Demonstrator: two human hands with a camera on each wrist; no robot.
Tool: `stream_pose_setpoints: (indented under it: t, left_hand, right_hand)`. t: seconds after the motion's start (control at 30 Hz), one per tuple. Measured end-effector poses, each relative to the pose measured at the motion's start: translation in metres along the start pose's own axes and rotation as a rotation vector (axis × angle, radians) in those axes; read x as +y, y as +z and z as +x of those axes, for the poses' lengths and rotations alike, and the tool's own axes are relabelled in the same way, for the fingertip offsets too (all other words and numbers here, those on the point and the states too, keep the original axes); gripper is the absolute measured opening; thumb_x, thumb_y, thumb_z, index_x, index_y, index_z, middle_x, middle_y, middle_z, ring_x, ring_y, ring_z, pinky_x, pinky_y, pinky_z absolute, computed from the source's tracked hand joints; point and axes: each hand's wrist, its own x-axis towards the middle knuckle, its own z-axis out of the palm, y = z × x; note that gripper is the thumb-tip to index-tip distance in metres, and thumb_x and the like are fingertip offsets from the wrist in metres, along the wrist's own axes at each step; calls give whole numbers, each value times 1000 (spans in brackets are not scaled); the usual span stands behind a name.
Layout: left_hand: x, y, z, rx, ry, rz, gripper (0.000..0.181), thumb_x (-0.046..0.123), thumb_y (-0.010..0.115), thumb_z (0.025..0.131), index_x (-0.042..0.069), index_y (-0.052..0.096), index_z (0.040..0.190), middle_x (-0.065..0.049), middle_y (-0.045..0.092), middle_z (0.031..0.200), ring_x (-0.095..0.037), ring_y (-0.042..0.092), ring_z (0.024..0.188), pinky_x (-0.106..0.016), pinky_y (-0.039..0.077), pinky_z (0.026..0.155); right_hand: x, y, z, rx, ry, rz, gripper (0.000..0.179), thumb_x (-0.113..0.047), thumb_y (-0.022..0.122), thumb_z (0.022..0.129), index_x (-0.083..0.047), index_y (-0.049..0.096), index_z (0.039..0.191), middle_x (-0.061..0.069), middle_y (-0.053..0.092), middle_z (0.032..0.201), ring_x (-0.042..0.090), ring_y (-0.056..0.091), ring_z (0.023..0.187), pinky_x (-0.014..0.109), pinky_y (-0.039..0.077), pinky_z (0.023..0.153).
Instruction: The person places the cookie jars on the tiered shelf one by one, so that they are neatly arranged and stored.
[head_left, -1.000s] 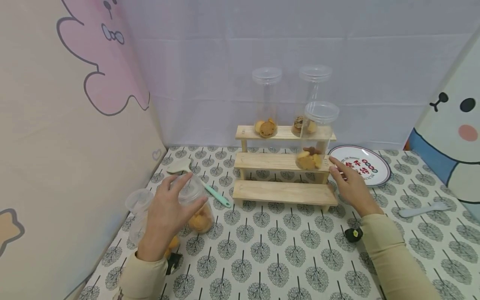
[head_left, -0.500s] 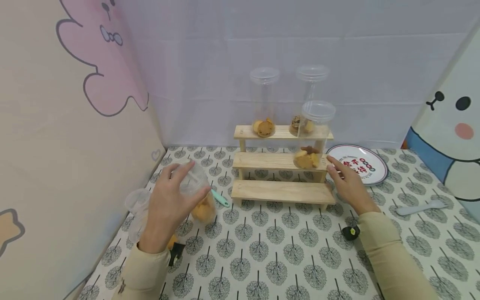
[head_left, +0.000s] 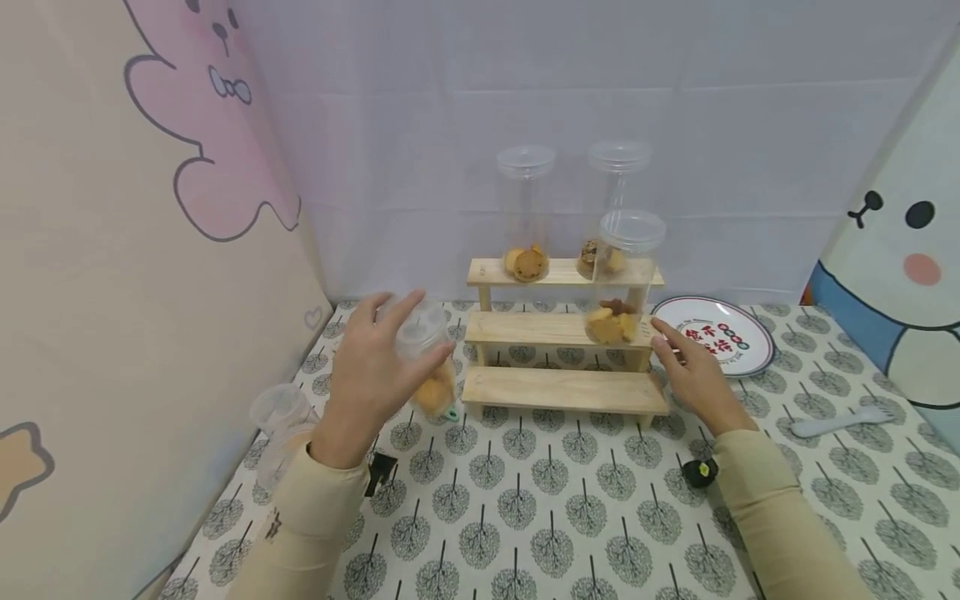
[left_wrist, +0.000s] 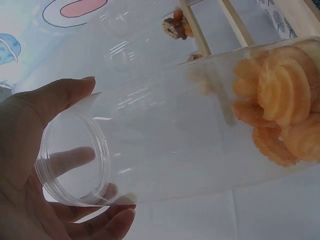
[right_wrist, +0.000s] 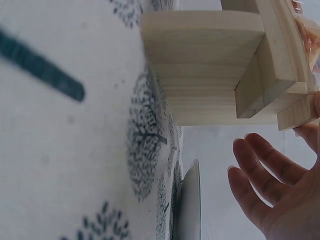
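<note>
My left hand [head_left: 367,371] grips a clear plastic jar [head_left: 435,392] around its lidded end, thumb on one side and fingers on the other. In the left wrist view, ridged golden cookies [left_wrist: 290,90] lie at the bottom of that jar. The jar tilts slightly, left of a three-tier wooden shelf [head_left: 562,389]. My right hand [head_left: 697,379] touches the right end of the shelf's middle tier; the right wrist view has its other fingers [right_wrist: 260,175] loosely extended. Beside that hand, a lidded cookie jar [head_left: 615,321] stands on the middle tier.
Two tall lidded jars, one at left [head_left: 527,262] and one at right [head_left: 600,257], stand on the top tier with cookies inside. A decorated plate [head_left: 738,360] lies behind my right hand. A pale fork [head_left: 840,421] is at far right. Another clear container [head_left: 279,408] stands at left.
My left hand has lifted the jar off the table and carried it right and forward toward the shelf. The right hand stays at the shelf's end.
</note>
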Motion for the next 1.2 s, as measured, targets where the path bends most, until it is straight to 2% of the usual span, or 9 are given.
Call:
stream_pose_setpoints:
  t: [0.23,0.37,0.63,0.97,1.2]
  left_hand:
    - [23,5,24,5,65,-8,76,52,82,77,20,58,141,-22,51,139,-40,56,116,-52,57,79]
    - [35,11,38,16,111,-22,75,52,83,76,18,60,139,-23,52,136,-39,57,115,-52,56,83]
    - [51,28,62,-11,183,-72,75,51,83,77,19,58,140,-21,52,137,-37,55,121,-50,54,90]
    - [60,50,88,-32,203,-102,73,50,82,78,19,59,140,-18,52,137,-34,56,119,-46,55,88]
    - [65,65,102,-73,159,-103,73,52,80,79,23,57,141,-14,51,138,-31,54,121,-45,54,88]
  right_hand:
    - [-1,0,-1,-13,6,-16,58,-51,29,107,-24,30,158,31,49,140,47,56,114,68,44,93]
    - [0,0,-1,-16,-6,-15,58,-51,29,107,-24,30,158,31,51,139,46,57,113,67,44,93]
    - [2,-1,1,7,-21,-10,57,-51,31,107,-24,32,157,29,54,134,45,58,111,67,43,95]
    - [3,5,0,-2,4,1,59,-53,30,106,-25,31,158,28,54,135,44,58,111,66,43,96]
    - [2,6,0,-4,8,14,59,-54,30,106,-25,32,157,28,53,137,45,58,113,66,42,98]
